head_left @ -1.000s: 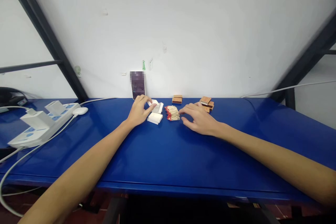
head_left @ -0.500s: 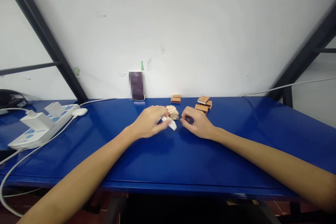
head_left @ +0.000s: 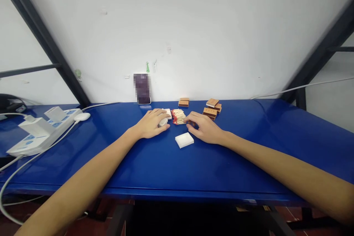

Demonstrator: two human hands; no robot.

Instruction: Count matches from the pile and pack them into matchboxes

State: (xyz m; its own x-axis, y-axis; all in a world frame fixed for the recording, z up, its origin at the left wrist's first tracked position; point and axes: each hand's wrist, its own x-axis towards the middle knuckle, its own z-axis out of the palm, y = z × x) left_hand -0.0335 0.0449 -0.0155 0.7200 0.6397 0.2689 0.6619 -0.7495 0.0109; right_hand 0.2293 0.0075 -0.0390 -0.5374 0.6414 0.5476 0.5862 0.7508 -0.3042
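Observation:
A pile of red-tipped matches (head_left: 178, 116) lies on the blue table (head_left: 177, 166) near the wall. My left hand (head_left: 153, 123) rests just left of the pile, fingers curled over small white trays (head_left: 165, 115). My right hand (head_left: 203, 128) sits right of the pile, its fingertips pinched together at the pile's edge; what they hold is too small to see. One white matchbox tray (head_left: 184, 140) lies alone on the table between my wrists, nearer to me.
Brown matchbox sleeves lie behind the pile (head_left: 184, 102) and in a small stack to the right (head_left: 212, 108). A phone (head_left: 142, 88) leans on the wall. A white power strip (head_left: 41, 131) with plugs and cables sits at the left. Dark metal braces rise at both sides.
My left hand carried a white tray from the white pile toward me, left it on the table, and went back to the trays. My right hand curled into a pinch at the matches.

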